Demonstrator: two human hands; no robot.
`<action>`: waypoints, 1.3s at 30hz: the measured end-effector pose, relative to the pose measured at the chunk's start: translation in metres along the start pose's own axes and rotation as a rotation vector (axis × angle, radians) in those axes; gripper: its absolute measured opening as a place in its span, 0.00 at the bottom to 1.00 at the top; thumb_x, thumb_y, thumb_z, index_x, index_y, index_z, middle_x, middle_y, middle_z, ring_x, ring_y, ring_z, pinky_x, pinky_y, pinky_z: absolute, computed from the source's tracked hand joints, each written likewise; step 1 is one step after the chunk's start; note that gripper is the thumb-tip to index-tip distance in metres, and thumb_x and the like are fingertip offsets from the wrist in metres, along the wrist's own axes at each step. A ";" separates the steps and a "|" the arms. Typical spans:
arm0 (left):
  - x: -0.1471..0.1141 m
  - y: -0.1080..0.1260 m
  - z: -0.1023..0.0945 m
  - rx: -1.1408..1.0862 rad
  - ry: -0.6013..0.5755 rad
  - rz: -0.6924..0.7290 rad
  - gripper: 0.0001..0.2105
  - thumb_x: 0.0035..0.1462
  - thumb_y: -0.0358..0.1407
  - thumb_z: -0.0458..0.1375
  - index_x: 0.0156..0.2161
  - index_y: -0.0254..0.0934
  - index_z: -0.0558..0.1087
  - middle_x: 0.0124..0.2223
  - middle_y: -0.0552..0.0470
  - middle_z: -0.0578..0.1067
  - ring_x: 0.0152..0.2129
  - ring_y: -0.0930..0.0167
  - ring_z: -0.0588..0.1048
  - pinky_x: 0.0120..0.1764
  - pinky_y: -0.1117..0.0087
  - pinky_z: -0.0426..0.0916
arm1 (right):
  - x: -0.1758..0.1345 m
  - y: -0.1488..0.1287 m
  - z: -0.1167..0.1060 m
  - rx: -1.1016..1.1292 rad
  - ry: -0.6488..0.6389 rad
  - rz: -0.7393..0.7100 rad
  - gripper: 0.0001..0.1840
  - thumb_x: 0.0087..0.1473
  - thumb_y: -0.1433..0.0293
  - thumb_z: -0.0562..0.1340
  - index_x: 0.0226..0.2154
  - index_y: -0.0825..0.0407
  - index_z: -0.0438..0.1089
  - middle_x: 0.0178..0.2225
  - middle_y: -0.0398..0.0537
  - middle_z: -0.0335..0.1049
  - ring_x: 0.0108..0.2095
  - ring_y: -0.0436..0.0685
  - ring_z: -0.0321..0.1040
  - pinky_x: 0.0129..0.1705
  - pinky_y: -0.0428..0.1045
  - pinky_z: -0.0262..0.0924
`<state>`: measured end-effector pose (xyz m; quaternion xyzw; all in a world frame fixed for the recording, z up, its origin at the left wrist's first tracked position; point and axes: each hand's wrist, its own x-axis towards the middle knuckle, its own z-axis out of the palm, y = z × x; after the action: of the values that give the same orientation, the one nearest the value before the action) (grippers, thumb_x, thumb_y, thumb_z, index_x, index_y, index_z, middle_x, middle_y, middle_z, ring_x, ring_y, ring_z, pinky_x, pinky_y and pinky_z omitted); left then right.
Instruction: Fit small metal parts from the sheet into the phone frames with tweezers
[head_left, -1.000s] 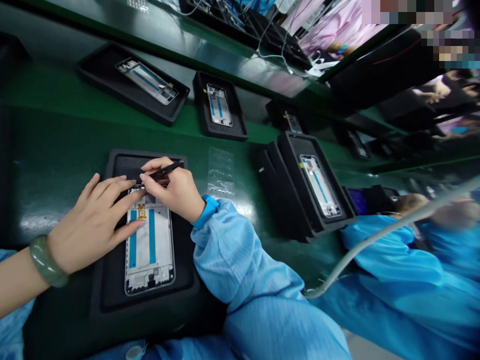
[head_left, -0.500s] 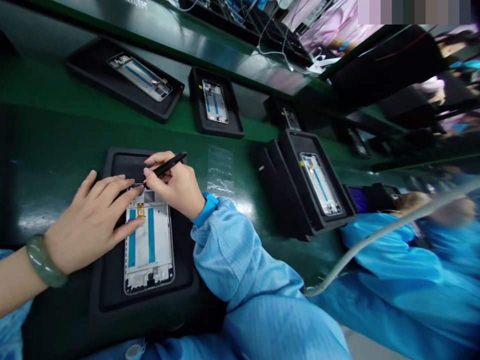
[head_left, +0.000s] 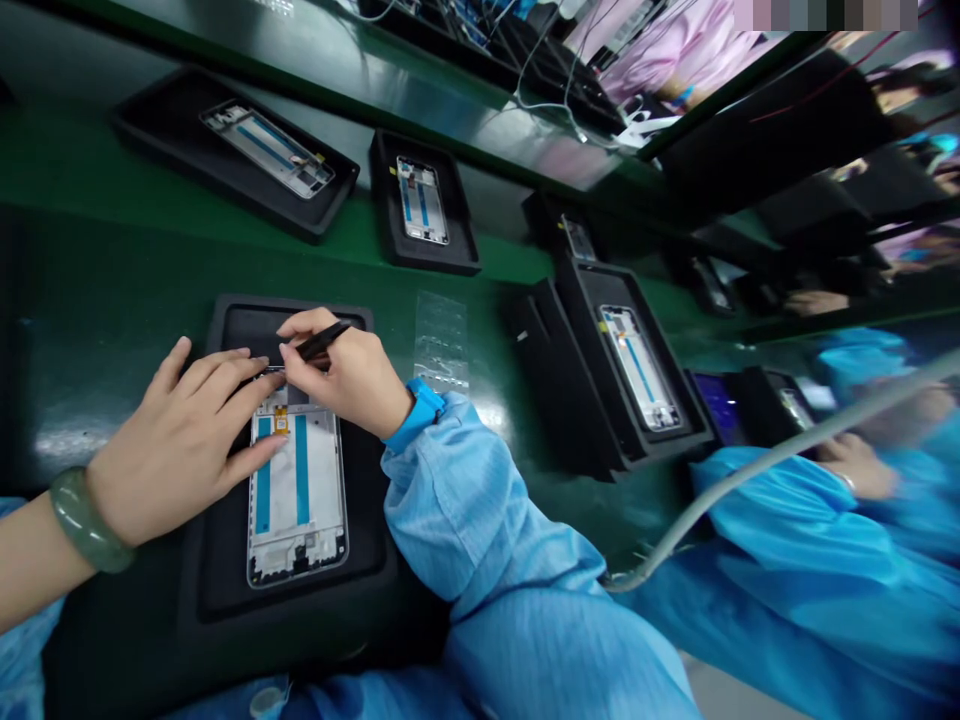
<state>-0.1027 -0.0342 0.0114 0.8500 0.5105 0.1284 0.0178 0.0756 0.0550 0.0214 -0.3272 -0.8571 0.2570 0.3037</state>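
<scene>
A phone frame [head_left: 322,480] with two blue strips and an orange flex piece lies in a black tray [head_left: 214,590] in front of me. My left hand [head_left: 187,440] rests over the frame's upper left side, its fingers spread, the fingertips at the top edge and the thumb by the flex piece. My right hand [head_left: 345,375] grips a slim black pen-like tool [head_left: 321,340] at the frame's top end. The tool's tip is hidden behind the fingers.
Two black trays with phone frames [head_left: 270,150] [head_left: 422,200] lie farther back. A clear plastic strip [head_left: 441,340] lies right of my tray. Stacked trays [head_left: 577,380] stand farther right, the top one holding a frame. A grey cable [head_left: 720,490] crosses near a co-worker's sleeve [head_left: 787,510].
My right hand and the black tool have shifted slightly left, and the tool is turned. The back trays sit a little farther left. The co-worker's hand at right has moved.
</scene>
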 end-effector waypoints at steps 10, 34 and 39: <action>0.005 0.000 -0.005 0.101 -0.010 0.085 0.22 0.63 0.45 0.46 0.54 0.34 0.69 0.55 0.34 0.69 0.53 0.50 0.68 0.57 0.38 0.51 | 0.002 0.012 -0.011 0.066 0.087 0.048 0.09 0.62 0.66 0.54 0.37 0.52 0.66 0.35 0.44 0.71 0.34 0.49 0.70 0.38 0.45 0.66; 0.018 -0.019 0.009 -0.053 0.017 -0.210 0.19 0.59 0.48 0.52 0.47 0.35 0.64 0.43 0.42 0.76 0.44 0.58 0.74 0.58 0.48 0.58 | 0.004 0.022 0.009 0.489 0.035 0.172 0.14 0.56 0.58 0.62 0.37 0.52 0.71 0.39 0.44 0.74 0.40 0.50 0.72 0.43 0.46 0.66; 0.018 -0.017 0.009 -0.064 0.033 -0.215 0.19 0.59 0.48 0.52 0.48 0.35 0.64 0.44 0.42 0.76 0.45 0.58 0.74 0.58 0.48 0.57 | 0.003 0.017 0.007 0.432 0.019 0.154 0.12 0.55 0.61 0.63 0.38 0.52 0.73 0.40 0.45 0.75 0.42 0.50 0.72 0.45 0.45 0.65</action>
<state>-0.1075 -0.0092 0.0031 0.7872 0.5945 0.1559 0.0505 0.0756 0.0664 0.0067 -0.3214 -0.7518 0.4539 0.3542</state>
